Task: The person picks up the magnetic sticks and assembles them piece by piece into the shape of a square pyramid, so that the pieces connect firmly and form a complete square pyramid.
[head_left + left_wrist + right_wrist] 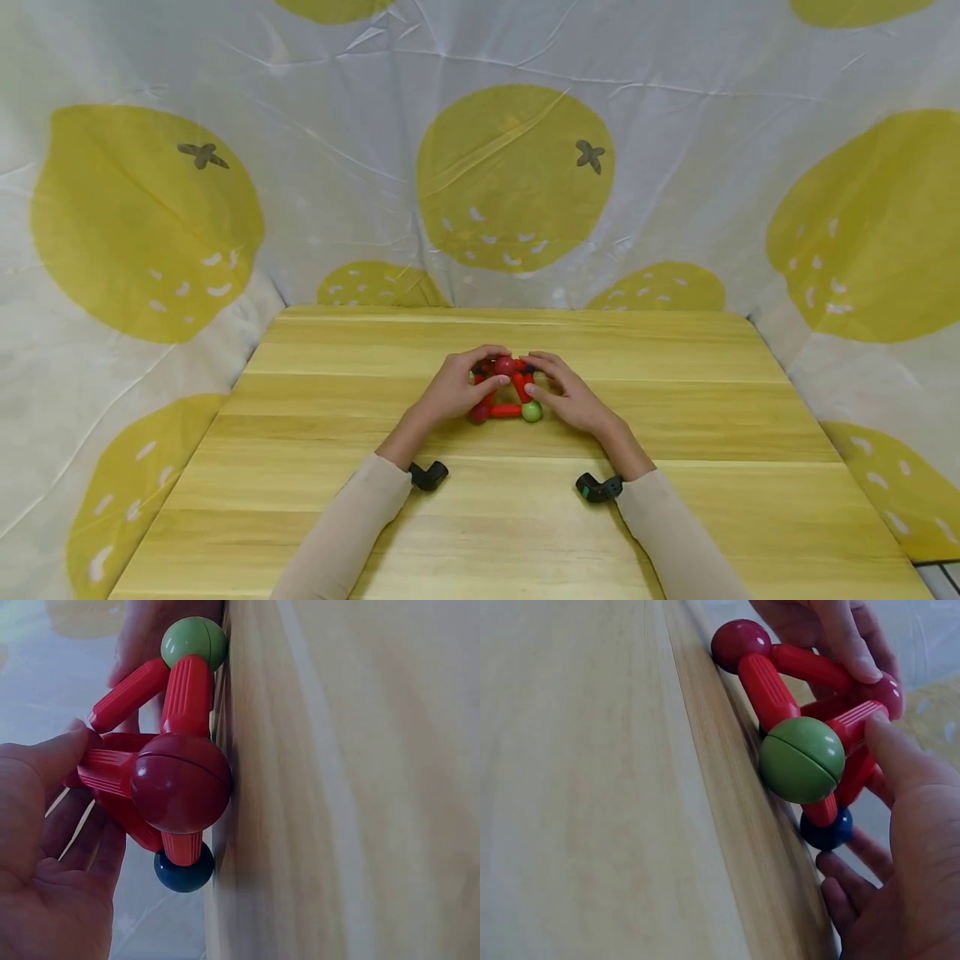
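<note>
A frame of red ribbed magnetic rods and coloured balls, a building toy, stands on the table. Along its near side one rod (505,410) joins a dark red ball (181,784) on the left and a green ball (532,412) on the right. Dark blue balls (826,828) sit behind. My left hand (456,385) grips the top red ball (505,366), thumb in front and fingers behind. With thumb and fingers, my right hand (573,402) holds a slanting red rod (521,387) that rises from the green ball. Its upper end lies close beside the top ball; contact is unclear.
The wooden table (510,517) spreads around the frame on all sides. Behind it and at both sides hangs a pale cloth (337,167) printed with yellow fruit. Black wrist cameras (598,488) sit on both wrists, low over the table.
</note>
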A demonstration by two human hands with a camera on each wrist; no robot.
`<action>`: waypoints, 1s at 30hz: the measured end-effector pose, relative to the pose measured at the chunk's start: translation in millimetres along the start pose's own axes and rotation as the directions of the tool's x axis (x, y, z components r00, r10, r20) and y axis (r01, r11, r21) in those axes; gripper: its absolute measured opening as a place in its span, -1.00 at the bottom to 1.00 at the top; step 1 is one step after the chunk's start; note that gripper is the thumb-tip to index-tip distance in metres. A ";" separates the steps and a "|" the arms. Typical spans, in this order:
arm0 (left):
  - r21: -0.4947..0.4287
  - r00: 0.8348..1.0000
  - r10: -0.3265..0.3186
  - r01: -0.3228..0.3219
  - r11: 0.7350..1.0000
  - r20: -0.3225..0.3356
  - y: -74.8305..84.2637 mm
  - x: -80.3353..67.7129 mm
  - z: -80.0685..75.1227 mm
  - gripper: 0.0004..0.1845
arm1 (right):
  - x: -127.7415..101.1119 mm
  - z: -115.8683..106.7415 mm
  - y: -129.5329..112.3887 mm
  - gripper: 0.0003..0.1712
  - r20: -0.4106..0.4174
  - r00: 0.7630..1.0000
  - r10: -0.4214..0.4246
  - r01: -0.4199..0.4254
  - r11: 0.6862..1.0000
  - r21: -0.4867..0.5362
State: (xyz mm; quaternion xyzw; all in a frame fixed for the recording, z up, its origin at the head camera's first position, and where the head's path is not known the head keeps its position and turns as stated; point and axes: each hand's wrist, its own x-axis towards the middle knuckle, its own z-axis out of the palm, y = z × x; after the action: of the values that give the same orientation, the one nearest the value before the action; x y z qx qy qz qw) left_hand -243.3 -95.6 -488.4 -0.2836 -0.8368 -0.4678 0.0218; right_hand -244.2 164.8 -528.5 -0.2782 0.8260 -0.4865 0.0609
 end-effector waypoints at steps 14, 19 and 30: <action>0.038 0.998 0.016 -0.019 0.999 0.058 -1.3 -3.5 -1.8 -0.57 | 1.6 2.3 -0.3 -0.45 -0.029 0.999 0.012 -0.012 1.000 0.007; 0.019 0.998 0.018 -0.019 1.000 0.053 -0.7 -3.3 -0.4 -0.58 | 2.1 2.4 1.0 -0.74 -0.044 0.999 0.020 -0.018 0.998 0.058; 0.012 0.999 0.005 -0.006 1.000 0.034 -4.6 -4.6 3.6 -0.57 | 1.5 2.6 -3.4 -0.81 -0.002 1.000 0.026 -0.026 0.998 0.062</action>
State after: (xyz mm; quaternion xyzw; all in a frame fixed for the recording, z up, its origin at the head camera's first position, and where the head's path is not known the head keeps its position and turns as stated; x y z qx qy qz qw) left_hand -240.9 -96.8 -495.4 -0.2936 -0.8392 -0.4576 0.0105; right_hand -243.1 160.8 -526.8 -0.2648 0.8141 -0.5115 0.0745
